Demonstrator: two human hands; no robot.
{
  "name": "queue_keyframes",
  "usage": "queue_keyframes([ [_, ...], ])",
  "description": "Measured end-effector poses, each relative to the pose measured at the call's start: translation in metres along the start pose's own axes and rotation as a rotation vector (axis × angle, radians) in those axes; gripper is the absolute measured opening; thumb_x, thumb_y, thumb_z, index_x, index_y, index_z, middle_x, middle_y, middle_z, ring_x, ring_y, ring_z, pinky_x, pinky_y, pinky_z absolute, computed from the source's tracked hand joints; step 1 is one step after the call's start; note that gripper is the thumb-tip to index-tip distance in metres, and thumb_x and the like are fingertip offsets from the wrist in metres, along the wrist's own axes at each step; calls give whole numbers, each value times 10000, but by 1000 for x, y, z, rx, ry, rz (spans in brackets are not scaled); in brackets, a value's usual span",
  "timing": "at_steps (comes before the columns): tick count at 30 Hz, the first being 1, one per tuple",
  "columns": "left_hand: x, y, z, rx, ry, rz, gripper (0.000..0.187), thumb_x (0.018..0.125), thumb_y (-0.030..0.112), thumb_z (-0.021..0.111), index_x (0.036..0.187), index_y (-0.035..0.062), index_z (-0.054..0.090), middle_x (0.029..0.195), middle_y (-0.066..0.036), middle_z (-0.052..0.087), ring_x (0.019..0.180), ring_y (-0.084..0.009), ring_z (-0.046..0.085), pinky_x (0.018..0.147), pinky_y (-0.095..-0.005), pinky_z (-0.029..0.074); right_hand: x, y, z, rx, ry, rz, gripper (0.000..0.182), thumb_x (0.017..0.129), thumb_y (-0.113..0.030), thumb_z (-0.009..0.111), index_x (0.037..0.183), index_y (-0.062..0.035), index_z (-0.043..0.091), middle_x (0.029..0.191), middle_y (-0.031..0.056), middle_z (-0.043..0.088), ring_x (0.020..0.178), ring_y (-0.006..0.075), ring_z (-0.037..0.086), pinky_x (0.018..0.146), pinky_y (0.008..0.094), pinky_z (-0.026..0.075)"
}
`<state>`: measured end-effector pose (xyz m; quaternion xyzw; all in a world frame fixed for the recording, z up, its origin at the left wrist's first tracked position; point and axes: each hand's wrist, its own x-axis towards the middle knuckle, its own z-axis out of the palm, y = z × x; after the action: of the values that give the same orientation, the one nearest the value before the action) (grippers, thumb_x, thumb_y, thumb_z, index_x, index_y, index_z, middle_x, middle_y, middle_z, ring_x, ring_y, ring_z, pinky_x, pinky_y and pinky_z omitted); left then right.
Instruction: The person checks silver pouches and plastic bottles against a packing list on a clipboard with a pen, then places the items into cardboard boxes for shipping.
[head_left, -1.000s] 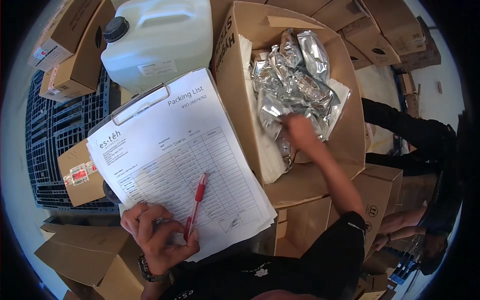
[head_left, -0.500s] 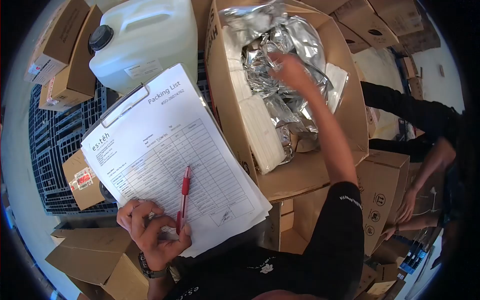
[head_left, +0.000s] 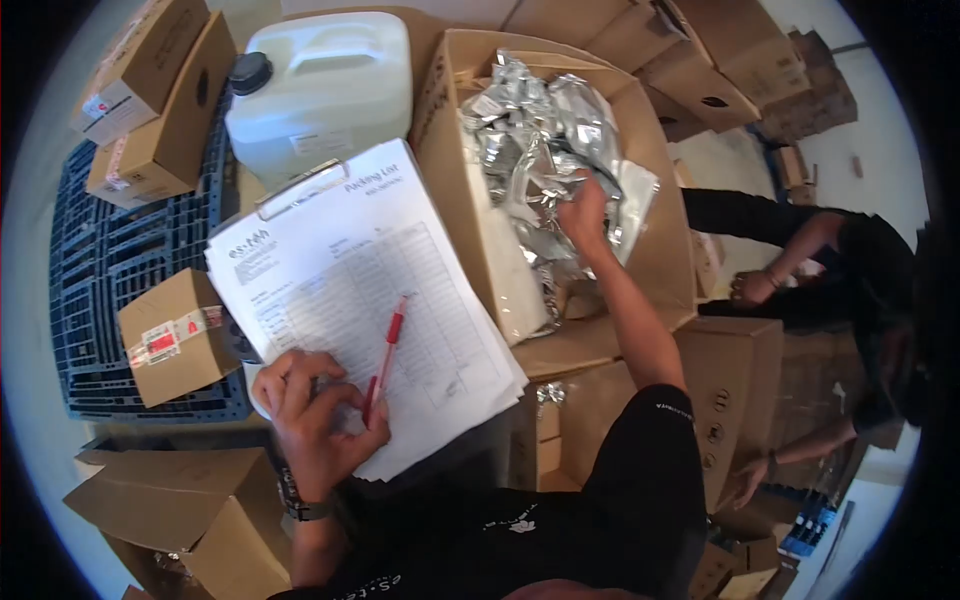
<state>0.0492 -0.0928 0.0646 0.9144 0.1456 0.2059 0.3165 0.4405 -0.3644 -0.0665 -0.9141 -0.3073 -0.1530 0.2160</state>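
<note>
Crinkled silver foil pouches (head_left: 540,150) sat heaped in the open brown cardboard box (head_left: 665,270), top centre of the head view. I had my right hand (head_left: 585,215) down among them, fingers curled on one pouch; whether that grip was fully closed I couldn't tell, the foil hid the fingertips. Left hand (head_left: 315,415) was clenched on the white packing-list clipboard (head_left: 350,290), red pen (head_left: 385,355) pinched against the sheets. Risk, as I judged it: the pouches looked slick and tangled, so a lift could drag neighbours over the box edge. The clipboard was held at one low corner, tilted, and the pen could slide off. White plastic jerrycan (head_left: 325,85) stood just beside the clipboard. A co-worker's arm (head_left: 790,255) reached in near the box's right side; a bump seemed possible.
</note>
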Motion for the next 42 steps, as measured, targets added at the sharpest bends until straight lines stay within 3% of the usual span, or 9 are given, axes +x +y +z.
queue_keyframes([
  [3, 1, 3, -3, 35, 23, 38, 196, 565, 138, 795, 647, 103, 620, 992, -38, 616, 1078, -304, 534, 955, -460, 326, -32, -21, -80, 635, 249, 351, 104, 815, 41, 629, 826, -52, 582, 740, -42, 557, 713, 65, 495, 641, 259, 419],
  [9, -3, -2, 0, 8, 19, 150, 198, 592, 107, 785, 686, 89, 611, 1046, -57, 599, 1118, -314, 514, 998, -462, 305, -118, -81, -173, 1023, 865, 568, 241, 820, 132, 525, 1008, -14, 565, 938, 30, 627, 845, 134, 618, 776, 285, 517],
  [17, -10, -6, 3, 63, 1, 236, 170, 659, 142, 775, 695, 106, 613, 1065, -49, 610, 1130, -301, 515, 1005, -454, 312, -258, -79, -219, 723, 980, 859, 447, 759, 111, 550, 1199, 30, 556, 1058, 79, 641, 944, 148, 617, 891, 305, 497],
  [22, -8, -6, 2, 90, 40, 254, 179, 678, 170, 791, 683, 114, 621, 1045, -38, 609, 1100, -280, 517, 969, -442, 323, -271, -89, -272, 518, 878, 563, 227, 723, 99, 596, 930, 21, 646, 897, 20, 669, 799, 92, 603, 725, 250, 478],
  [27, 8, -10, 2, 57, -11, 239, 209, 661, 141, 792, 648, 81, 592, 954, -50, 605, 1022, -275, 523, 913, -429, 351, -197, -66, -262, 426, 952, 361, 247, 764, 97, 594, 999, 45, 646, 935, 37, 684, 872, 125, 637, 814, 274, 499],
  [30, 9, -11, 3, 39, -8, 238, 212, 648, 111, 782, 636, 63, 575, 893, -60, 601, 970, -279, 529, 872, -418, 376, -136, -43, -256, 115, 619, -111, 346, 674, 133, 603, 996, 12, 639, 914, 99, 667, 860, 249, 662, 828, 303, 502],
  [35, 12, -11, 5, 7, -2, 180, 202, 613, 81, 762, 634, 57, 563, 849, -63, 590, 905, -290, 533, 861, -418, 398, -73, -7, -217, -320, -663, 138, 293, 682, -31, 756, 965, 6, 689, 933, 183, 709, 874, 364, 690, 765, 401, 550],
  [38, 14, -11, 8, 33, -2, 183, 202, 612, 82, 759, 630, 61, 559, 842, -58, 577, 906, -290, 525, 867, -418, 398, -30, -12, -176, -466, -1063, 136, 418, 656, -256, 851, 966, -7, 724, 954, 202, 728, 903, 381, 706, 778, 458, 557],
  [42, 13, -11, 12, 24, 9, 145, 212, 635, 91, 765, 631, 56, 556, 863, -54, 571, 942, -296, 522, 905, -439, 396, -11, -27, -72, -212, -1198, 123, 733, 586, -530, 884, 1033, 29, 725, 993, 210, 734, 926, 352, 711, 833, 443, 562],
])
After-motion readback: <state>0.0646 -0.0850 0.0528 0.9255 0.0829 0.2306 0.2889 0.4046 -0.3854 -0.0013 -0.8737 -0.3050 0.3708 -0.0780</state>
